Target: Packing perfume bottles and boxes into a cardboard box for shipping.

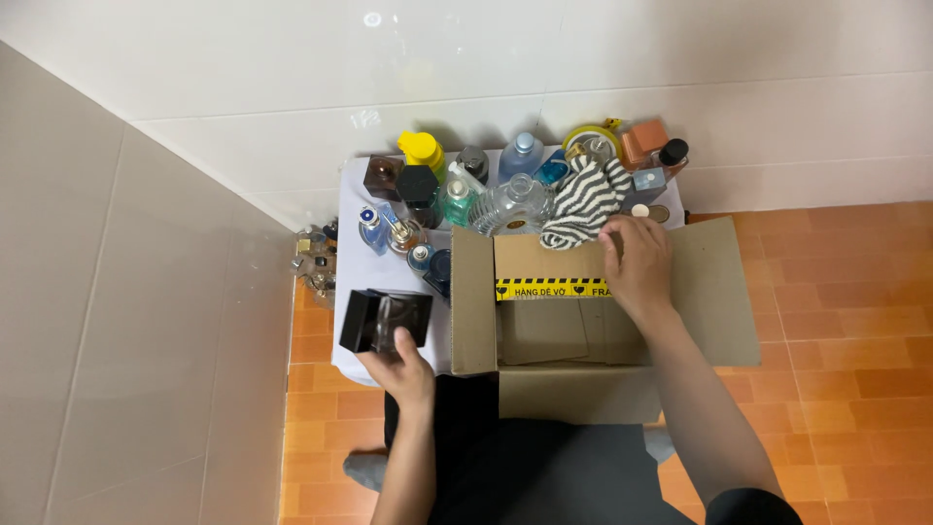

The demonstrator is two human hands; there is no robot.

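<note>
I hold a dark, glossy square perfume bottle (386, 320) in my left hand (403, 374), at the near left part of the white-covered table (348, 292). My fingers (400, 342) are wrapped around the bottle's near edge, thumb on top, so the grip is closed on it. The bottle is lifted a little over the cloth and tilted, just left of the open cardboard box (573, 331).

My right hand (637, 262) reaches across the box to its far wall, where a strip of yellow and black tape (549, 289) runs along the cardboard. The fingers are curled over the far rim; whether they pinch the flap or only rest on it I cannot tell. The box stands open, its left flap upright and its right flap (719, 292) spread out flat over the orange tiled floor (836, 321). Inside I see only brown cardboard.

Just beyond my right hand a black and white striped cloth (581, 199) lies bunched at the far edge of the box. Around it, on the far part of the table, stands a crowd of perfume bottles: a yellow-capped one (421, 148), a clear round one (512, 204), a pale green one (455, 201), a blue one (523, 156) and an orange box-shaped one (644, 141). More small bottles (316, 258) sit on the floor to the left of the table, against the grey wall (117, 321).
</note>
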